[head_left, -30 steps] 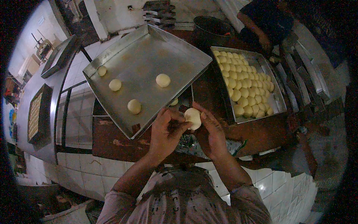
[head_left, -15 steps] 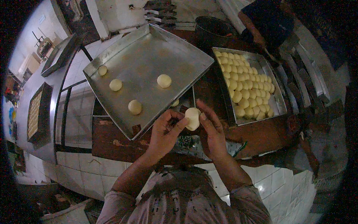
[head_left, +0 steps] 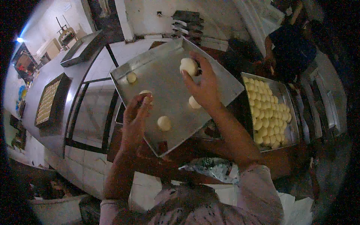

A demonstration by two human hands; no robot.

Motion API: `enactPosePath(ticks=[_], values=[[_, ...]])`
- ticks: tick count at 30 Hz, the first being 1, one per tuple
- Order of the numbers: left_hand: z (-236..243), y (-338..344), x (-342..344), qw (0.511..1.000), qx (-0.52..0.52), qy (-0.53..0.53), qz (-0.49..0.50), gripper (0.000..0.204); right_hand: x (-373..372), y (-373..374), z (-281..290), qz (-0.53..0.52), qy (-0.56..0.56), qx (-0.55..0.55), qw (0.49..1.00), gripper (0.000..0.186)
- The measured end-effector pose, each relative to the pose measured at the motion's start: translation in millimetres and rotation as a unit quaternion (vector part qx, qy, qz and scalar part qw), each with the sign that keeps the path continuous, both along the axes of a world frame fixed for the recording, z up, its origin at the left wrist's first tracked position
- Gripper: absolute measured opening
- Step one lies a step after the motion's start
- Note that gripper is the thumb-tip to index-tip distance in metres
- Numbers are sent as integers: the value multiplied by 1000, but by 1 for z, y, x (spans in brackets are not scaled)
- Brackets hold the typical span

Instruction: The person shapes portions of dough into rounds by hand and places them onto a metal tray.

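Note:
My right hand (head_left: 204, 80) reaches over the far part of a large metal baking tray (head_left: 176, 56), its fingers closed around a pale round dough ball (head_left: 188, 66). Over the tray's left side, my left hand (head_left: 135, 114) has loosely bent fingers that stand apart, with nothing seen in them. Just beyond its fingertips lies a second dough ball (head_left: 145, 92), partly covered by the hand; whether they touch I cannot tell. Others rest on the tray: one dough ball (head_left: 131, 77) at the left, another dough ball (head_left: 164, 123) near the front, and one (head_left: 194, 102) partly behind my right forearm.
At the right, a smaller tray (head_left: 243, 93) holds tightly packed dough balls. A clear plastic bag (head_left: 212, 168) lies at the table's near edge. Another filled tray (head_left: 62, 101) and a further tray (head_left: 82, 48) stand on the left-hand metal table. A person (head_left: 290, 48) stands at far right.
My hands have parted. The right one has carried the dough ball forward over the tray; the left has let go and moved left above it. The view has shifted.

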State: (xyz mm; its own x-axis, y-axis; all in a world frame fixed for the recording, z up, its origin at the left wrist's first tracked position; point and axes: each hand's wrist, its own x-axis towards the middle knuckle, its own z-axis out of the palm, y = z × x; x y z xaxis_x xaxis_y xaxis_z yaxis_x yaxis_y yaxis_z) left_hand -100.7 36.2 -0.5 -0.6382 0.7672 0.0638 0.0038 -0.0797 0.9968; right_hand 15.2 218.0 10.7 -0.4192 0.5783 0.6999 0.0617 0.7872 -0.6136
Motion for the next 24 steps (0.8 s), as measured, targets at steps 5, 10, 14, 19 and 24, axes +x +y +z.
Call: enactPosePath(ticks=[5, 10, 14, 19, 24], values=[[-18, 20, -58, 986, -41, 162, -12, 27, -68, 57, -96, -39, -388, 88, 917, 53], [-29, 68, -69, 914, -163, 349, -122, 34, 12, 12, -19, -31, -141, -4, 990, 46], [-76, 120, -79, 773, -128, 606, -133, 52, 119, -27, -15, -16, -112, -104, 988, 36], [-90, 170, -69, 678, -193, 659, -261, 59, 253, -78, -43, -199, -199, -200, 939, 25], [-129, 176, -87, 719, -124, 621, -286, 59, 341, -95, -86, -330, -91, -279, 897, 23]])
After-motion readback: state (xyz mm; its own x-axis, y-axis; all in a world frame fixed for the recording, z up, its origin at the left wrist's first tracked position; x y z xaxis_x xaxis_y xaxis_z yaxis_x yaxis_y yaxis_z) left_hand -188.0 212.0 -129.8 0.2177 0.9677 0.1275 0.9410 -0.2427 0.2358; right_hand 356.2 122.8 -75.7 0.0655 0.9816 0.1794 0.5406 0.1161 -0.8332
